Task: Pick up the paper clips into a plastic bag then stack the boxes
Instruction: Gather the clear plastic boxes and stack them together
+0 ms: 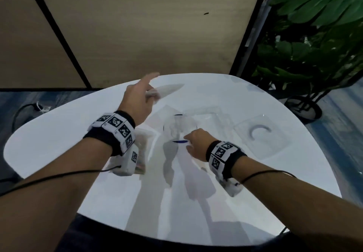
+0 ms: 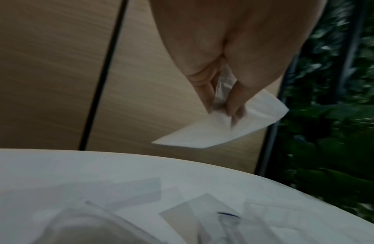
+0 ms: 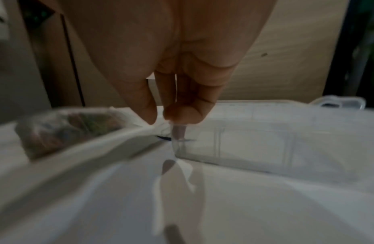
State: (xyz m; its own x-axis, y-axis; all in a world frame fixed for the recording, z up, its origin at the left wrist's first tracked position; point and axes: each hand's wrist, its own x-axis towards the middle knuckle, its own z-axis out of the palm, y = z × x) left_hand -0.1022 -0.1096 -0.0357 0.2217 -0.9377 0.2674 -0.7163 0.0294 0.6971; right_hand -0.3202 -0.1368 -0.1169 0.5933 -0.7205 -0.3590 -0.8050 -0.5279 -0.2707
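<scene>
At the left of the head view, partly hidden under the left wrist, stands a small clear plastic box with mixed coloured contents (image 1: 141, 153). The contents are blurred, so I cannot say if they are paper clips.

Above it, in the upper middle of the frame, the left hand (image 1: 138, 102) is lifted over the white round table (image 1: 59, 130). Its fingers are pressed together on a thin white, paper-like sheet (image 2: 221, 128), which sticks out flat from the fingertips in the left wrist view. Whether this sheet is the plastic bag or only a paper, I cannot tell.

In the centre lies a crumpled transparent film with a dark blue edge (image 1: 179, 129), probably the plastic bag. The right hand (image 1: 196, 143) is low, just beside it, and its thumb and fingers are clamped on a thin clear edge there; the wrist view shows the pinch but not clearly what it belongs to.

To the right is a flat clear plastic box with compartments (image 3: 276, 140), and further right a clear square lid or box with a grey curved mark (image 1: 262, 134).

In my judgement the task is at an early stage. No clips are seen going into the bag, and the boxes lie apart, not stacked.
</scene>
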